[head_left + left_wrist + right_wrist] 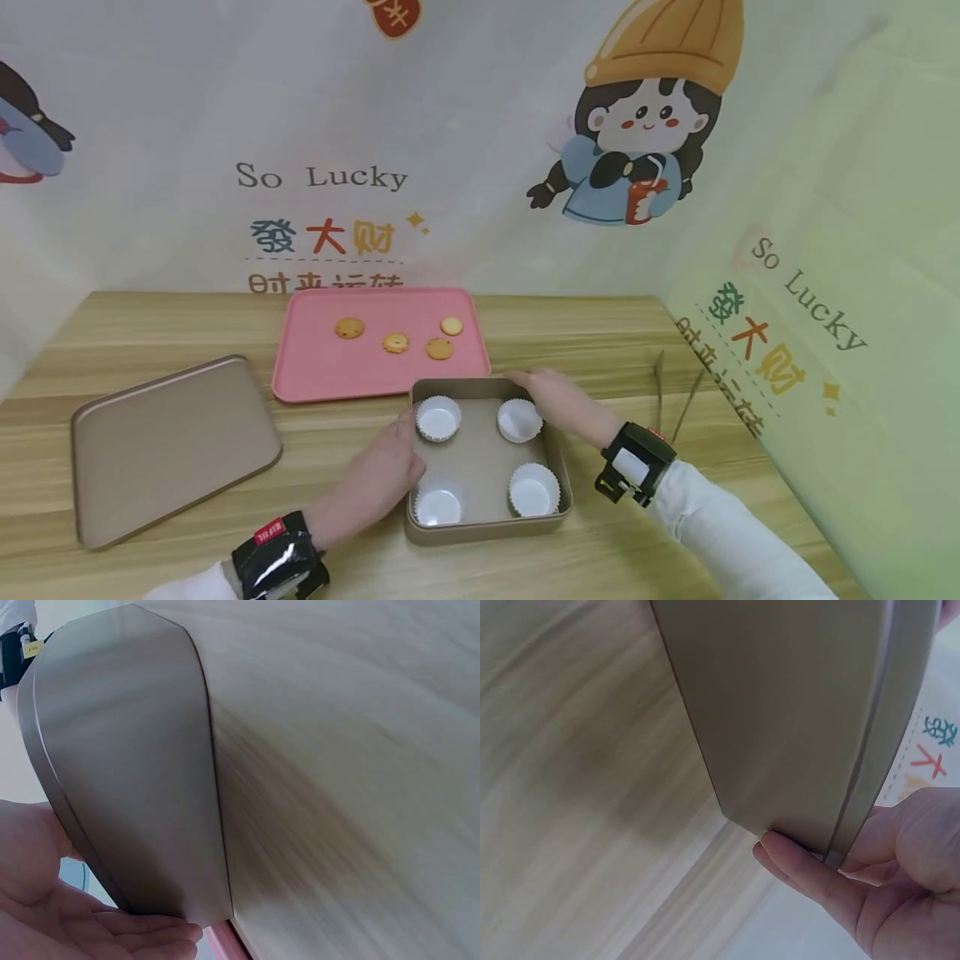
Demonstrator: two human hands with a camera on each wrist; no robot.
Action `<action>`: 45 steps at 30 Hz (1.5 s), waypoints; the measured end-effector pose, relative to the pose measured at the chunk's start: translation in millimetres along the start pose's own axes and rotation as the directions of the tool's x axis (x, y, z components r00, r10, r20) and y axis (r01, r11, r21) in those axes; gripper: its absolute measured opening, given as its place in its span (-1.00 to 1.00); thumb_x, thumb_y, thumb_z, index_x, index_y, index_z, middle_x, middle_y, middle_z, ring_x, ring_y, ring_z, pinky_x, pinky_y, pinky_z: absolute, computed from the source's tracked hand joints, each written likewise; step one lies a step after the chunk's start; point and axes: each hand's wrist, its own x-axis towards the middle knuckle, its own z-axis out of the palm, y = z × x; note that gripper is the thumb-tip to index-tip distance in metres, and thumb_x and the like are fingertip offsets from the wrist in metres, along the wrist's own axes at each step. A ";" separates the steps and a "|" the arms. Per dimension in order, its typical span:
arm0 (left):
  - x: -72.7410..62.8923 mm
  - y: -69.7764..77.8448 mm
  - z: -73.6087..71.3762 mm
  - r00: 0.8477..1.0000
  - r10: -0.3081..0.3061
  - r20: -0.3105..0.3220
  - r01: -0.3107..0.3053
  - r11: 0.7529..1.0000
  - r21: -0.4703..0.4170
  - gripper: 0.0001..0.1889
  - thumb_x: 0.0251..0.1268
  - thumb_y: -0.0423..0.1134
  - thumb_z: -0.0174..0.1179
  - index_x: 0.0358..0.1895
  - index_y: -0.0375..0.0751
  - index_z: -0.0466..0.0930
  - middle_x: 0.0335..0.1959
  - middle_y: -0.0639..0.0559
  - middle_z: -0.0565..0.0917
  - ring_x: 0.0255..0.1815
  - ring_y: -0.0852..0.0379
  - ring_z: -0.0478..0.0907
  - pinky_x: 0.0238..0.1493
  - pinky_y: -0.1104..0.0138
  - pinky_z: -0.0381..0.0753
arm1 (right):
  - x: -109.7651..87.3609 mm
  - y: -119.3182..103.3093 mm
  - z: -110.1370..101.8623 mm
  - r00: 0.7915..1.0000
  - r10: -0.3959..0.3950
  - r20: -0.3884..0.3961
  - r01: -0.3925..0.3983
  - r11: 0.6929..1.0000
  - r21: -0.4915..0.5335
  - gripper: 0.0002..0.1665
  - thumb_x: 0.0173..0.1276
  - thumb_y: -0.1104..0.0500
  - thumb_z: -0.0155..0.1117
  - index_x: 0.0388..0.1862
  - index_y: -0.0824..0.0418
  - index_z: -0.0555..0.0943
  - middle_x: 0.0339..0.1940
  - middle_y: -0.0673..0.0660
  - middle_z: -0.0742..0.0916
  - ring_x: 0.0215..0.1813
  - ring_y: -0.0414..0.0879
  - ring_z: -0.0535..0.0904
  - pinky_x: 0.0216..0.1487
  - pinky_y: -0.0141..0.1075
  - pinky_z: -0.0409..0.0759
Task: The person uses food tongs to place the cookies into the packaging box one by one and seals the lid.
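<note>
A pale wood-grain bench is carrying everything. Toward its far side, a pink rectangular tray is lying flat, its raised edge probably serving to keep small pieces together. A bronze-brown rectangular metal pan is lying askew on the left, seemingly set aside. A deeper bronze-brown square metal tin is standing at the near middle of the bench, just beside the pink tray. The person's left hand is gripping the tin's left wall toward the far corner, fingers outside, barely parted from the thumb; the right hand is pinching the far right corner, thumb apparently behind the rim. Holding opposite sides is presumably keeping the tin level. Inside it, four white fluted round cups are sitting near the corners, likely spaced to stay apart, while four golden round biscuits are lying scattered on the pink tray.
</note>
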 end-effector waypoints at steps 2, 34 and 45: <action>-0.3 -3.0 -1.9 1.000 0.002 -0.003 -0.002 1.000 0.008 -0.37 0.02 -0.44 0.03 0.16 -0.76 0.07 0.03 -0.50 0.37 0.01 -0.13 0.40 -0.05 0.09 0.43 | 3.4 -2.5 -0.2 1.000 -0.009 -0.006 0.010 1.000 0.006 -0.47 0.15 0.61 -0.10 0.13 0.39 0.42 -0.02 0.27 0.58 -0.03 0.08 0.51 -0.04 -0.17 0.45; 0.5 -20.5 -15.4 0.998 -0.045 -0.038 0.046 0.999 0.013 -0.46 0.09 -0.40 0.07 0.12 -0.67 0.21 -0.06 -0.46 0.45 -0.07 -0.23 0.44 -0.12 0.01 0.44 | 19.1 4.2 -0.7 1.000 0.016 -0.006 -0.015 0.988 0.154 -0.53 0.28 0.39 0.06 0.20 0.36 0.37 0.02 0.30 0.55 -0.12 0.01 0.54 -0.15 -0.26 0.50; 5.5 -30.0 -21.0 0.980 -0.199 0.014 0.199 0.980 -0.005 -0.86 0.21 -0.28 0.02 -0.36 -0.33 0.41 -0.70 0.04 0.29 -0.69 0.14 0.28 -0.75 0.31 0.25 | -19.5 68.3 -24.8 0.890 0.454 -0.043 -0.442 0.882 0.161 -0.55 0.40 0.17 0.00 0.09 0.51 0.39 -0.11 0.36 0.59 -0.16 0.10 0.54 -0.14 -0.13 0.49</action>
